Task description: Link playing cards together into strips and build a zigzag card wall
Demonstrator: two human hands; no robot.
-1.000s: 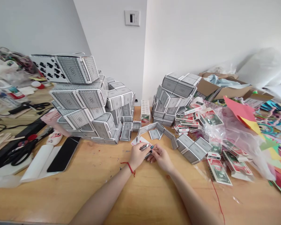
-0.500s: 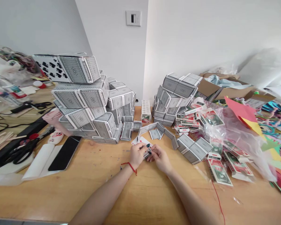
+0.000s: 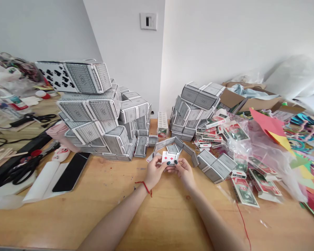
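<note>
Both my hands meet at the middle of the wooden table, holding up a white playing card with red diamonds on its face. My left hand pinches its left side, and my right hand grips its right side and lower edge. Just behind the card stands a low, bent wall of grey-backed cards. To the left rises a tall structure of card boxes, and a smaller one stands to the right. A red string bracelet circles my left wrist.
On the left lie a black phone, black-handled scissors and wooden sticks. On the right are dollar-printed card pieces, a plastic bag, a cardboard box and coloured paper.
The card has come up from low and flat to nearly upright, now showing its red diamonds. My hands have shifted their grip onto its sides.
</note>
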